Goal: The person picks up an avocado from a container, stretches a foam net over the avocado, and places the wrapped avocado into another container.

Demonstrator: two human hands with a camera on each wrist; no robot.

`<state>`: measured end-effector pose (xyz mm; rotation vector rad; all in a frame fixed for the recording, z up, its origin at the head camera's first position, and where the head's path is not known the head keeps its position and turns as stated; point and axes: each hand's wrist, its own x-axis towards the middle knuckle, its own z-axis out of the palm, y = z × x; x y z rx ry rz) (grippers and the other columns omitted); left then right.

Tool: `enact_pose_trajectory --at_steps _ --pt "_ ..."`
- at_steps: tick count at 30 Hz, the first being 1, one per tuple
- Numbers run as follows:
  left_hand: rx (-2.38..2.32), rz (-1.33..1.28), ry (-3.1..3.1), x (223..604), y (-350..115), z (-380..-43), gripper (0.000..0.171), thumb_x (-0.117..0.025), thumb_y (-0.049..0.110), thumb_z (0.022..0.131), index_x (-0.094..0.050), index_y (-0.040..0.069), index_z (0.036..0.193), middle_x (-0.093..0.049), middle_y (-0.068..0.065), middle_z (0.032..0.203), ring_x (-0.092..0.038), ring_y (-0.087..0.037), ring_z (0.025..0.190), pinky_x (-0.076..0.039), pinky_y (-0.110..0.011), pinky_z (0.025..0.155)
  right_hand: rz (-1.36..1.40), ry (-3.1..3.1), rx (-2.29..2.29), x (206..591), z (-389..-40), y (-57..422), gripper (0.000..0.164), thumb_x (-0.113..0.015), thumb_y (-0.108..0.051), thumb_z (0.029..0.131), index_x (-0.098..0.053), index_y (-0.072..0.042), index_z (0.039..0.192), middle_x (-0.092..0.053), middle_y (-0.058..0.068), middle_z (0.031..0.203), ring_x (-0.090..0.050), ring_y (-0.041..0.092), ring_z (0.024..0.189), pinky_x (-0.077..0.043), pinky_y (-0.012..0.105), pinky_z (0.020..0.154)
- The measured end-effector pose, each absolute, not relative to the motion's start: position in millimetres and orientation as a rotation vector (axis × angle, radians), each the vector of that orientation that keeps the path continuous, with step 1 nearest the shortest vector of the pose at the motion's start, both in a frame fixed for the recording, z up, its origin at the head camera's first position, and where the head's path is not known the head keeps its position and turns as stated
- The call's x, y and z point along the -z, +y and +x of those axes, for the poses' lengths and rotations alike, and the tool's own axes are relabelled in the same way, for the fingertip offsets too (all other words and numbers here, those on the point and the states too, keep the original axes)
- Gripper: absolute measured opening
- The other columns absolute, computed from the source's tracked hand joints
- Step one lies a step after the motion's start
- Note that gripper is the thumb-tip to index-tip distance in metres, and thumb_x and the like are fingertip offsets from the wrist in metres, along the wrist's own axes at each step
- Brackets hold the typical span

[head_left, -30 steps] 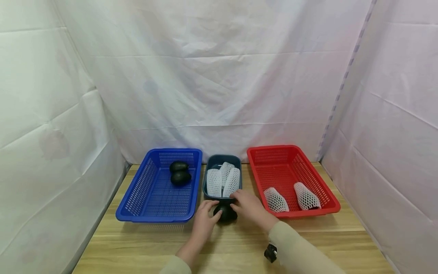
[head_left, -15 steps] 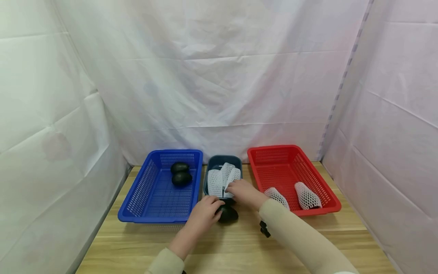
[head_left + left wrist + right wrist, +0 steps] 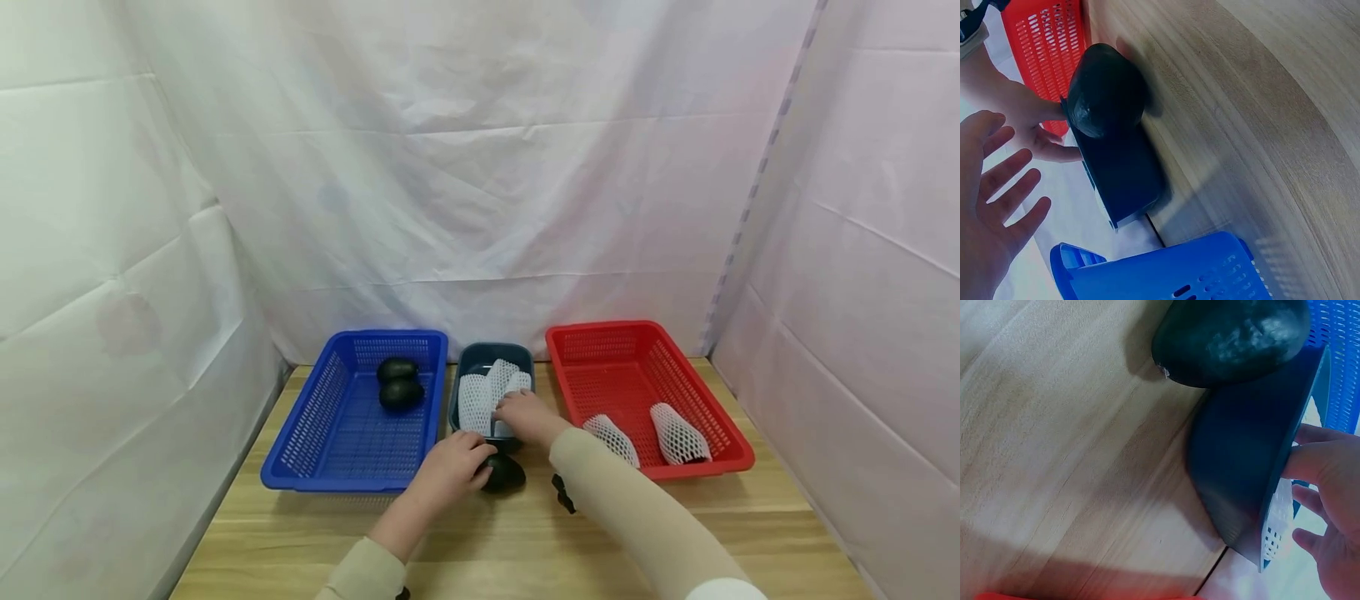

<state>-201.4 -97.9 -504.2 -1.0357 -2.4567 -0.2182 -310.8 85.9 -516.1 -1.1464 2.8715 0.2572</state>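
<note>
A dark green avocado (image 3: 504, 473) lies on the table in front of a small teal bin (image 3: 454, 412). My left hand (image 3: 453, 467) is at the avocado's left side in the head view. In the left wrist view its fingers are spread and relaxed, apart from the avocado (image 3: 1107, 90). My right hand (image 3: 528, 417) reaches over the bin's front right rim. Its fingertips dip in at the white foam net sleeves (image 3: 476, 402); the right wrist view hides the tips of thumb and index finger behind the rim, so a pinch cannot be told.
A blue basket (image 3: 341, 485) on the left holds two avocados (image 3: 401, 394). On the right, a red basket (image 3: 600, 367) holds two net-wrapped pieces (image 3: 678, 435), one showing a dark end. White cloth (image 3: 480, 200) hangs behind and at both sides of the wooden table (image 3: 517, 550).
My right hand has left the avocado's right side and moved up and away to the bin's net sleeves. My left hand has shifted slightly over the avocado, which stays nearly in place.
</note>
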Motion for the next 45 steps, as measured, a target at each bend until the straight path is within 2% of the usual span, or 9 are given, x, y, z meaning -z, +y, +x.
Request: enact_pose_trajectory --at_steps 5,11,21,25,30,33,36,41,45 --pt "0.232 -1.001 -2.54 505 -95 -201 0.024 -0.074 0.027 0.086 -0.072 0.014 0.107 -0.064 0.0 0.1 -0.06 -0.017 0.09 -0.053 -0.032 0.076 -1.15 2.915 -0.307 519 -313 88 0.023 -0.073 -0.01 0.087 -0.076 -0.021 0.106 -0.066 0.001 0.101 -0.057 0.021 0.096 -0.048 0.04 0.088" --pt "0.266 -0.961 -2.59 506 -92 -198 0.023 -0.072 0.029 0.089 -0.072 0.014 0.107 -0.063 0.0 0.101 -0.06 -0.017 0.093 -0.053 -0.032 0.078 -1.14 2.974 -0.176 510 -315 94 0.012 -0.074 -0.011 0.085 -0.077 -0.021 0.091 -0.062 -0.003 0.085 -0.056 0.017 0.08 -0.05 0.033 0.075" --pt "0.604 -0.658 -2.782 501 -87 -191 0.022 -0.067 0.026 0.092 -0.07 0.014 0.111 -0.065 0.0 0.108 -0.059 -0.019 0.101 -0.051 -0.038 0.087 -1.283 3.046 -0.034 479 -305 108 0.015 -0.076 -0.011 0.082 -0.072 -0.018 0.095 -0.064 -0.002 0.091 -0.06 0.015 0.081 -0.052 0.028 0.074" --pt "0.95 -0.462 -2.786 496 -86 -189 0.022 -0.066 0.019 0.093 -0.069 0.011 0.113 -0.066 -0.002 0.11 -0.06 -0.02 0.104 -0.05 -0.04 0.091 -1.357 3.088 -0.003 466 -294 115 0.019 -0.077 -0.009 0.081 -0.07 -0.017 0.096 -0.063 -0.002 0.092 -0.06 0.015 0.084 -0.052 0.027 0.075" --pt "1.517 -0.21 -2.638 489 -86 -189 0.024 -0.063 0.013 0.095 -0.066 0.008 0.119 -0.066 -0.004 0.105 -0.062 -0.02 0.098 -0.053 -0.038 0.085 -1.646 3.135 0.166 457 -279 122 0.021 -0.076 -0.002 0.078 -0.067 -0.015 0.092 -0.062 0.0 0.09 -0.059 0.016 0.081 -0.052 0.027 0.072" --pt "1.801 -0.126 -2.517 486 -85 -191 0.029 -0.058 0.014 0.098 -0.061 0.003 0.125 -0.066 -0.013 0.109 -0.063 -0.024 0.098 -0.054 -0.04 0.084 -1.97 3.091 0.327 452 -269 123 0.021 -0.075 0.004 0.076 -0.066 -0.011 0.088 -0.063 0.002 0.089 -0.06 0.018 0.08 -0.053 0.028 0.073" --pt "2.016 -0.087 -2.406 483 -84 -192 0.036 -0.052 0.015 0.101 -0.052 -0.003 0.133 -0.062 -0.023 0.116 -0.064 -0.031 0.098 -0.054 -0.044 0.085 -2.246 2.996 0.393 448 -259 122 0.023 -0.076 0.006 0.073 -0.066 -0.008 0.088 -0.065 0.005 0.093 -0.063 0.02 0.086 -0.054 0.029 0.079" --pt "2.296 -0.069 -2.302 482 -83 -191 0.053 -0.042 0.023 0.105 -0.027 -0.006 0.147 -0.054 -0.032 0.126 -0.064 -0.037 0.101 -0.054 -0.043 0.084 -2.45 2.888 0.326 444 -244 117 0.03 -0.084 0.003 0.069 -0.068 -0.009 0.091 -0.068 0.004 0.101 -0.064 0.022 0.099 -0.051 0.032 0.09" --pt "2.555 -0.081 -2.164 482 -82 -191 0.068 -0.041 0.035 0.106 -0.009 -0.001 0.153 -0.049 -0.03 0.131 -0.066 -0.03 0.099 -0.054 -0.043 0.087 -2.543 2.799 0.296 442 -235 114 0.028 -0.082 0.0 0.073 -0.073 -0.009 0.098 -0.07 0.005 0.109 -0.063 0.023 0.108 -0.048 0.034 0.096"
